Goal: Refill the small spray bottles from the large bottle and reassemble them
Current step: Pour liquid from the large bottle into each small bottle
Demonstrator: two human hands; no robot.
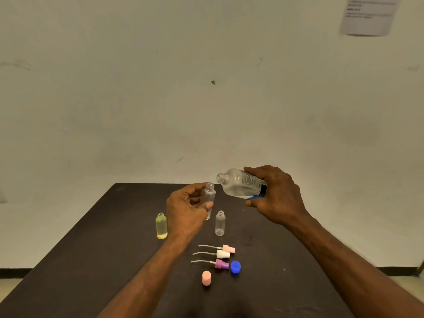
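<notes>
A small clear bottle (209, 195) is held upright above the table (91, 237) by the left hand (187, 211), thumb and fingers curled round its body, neck uncapped. The large bottle (241, 183) is gripped by the right hand (274, 195) and tipped w/ open mouth pointing left, just right of and slightly above the small neck; contact can't be told. A yellow-filled bottle (161, 226) is seen at left, an empty bottle (220, 223) near centre, both upright and uncapped. Nearer, 3 spray heads are laid in a row: pink (228, 249), white (223, 254), purple (221, 264). A blue cap (235, 267) sits right of the purple one, a pink cap (206, 278) nearest. A paper sheet (369, 16) is stuck on the wall, far right.
</notes>
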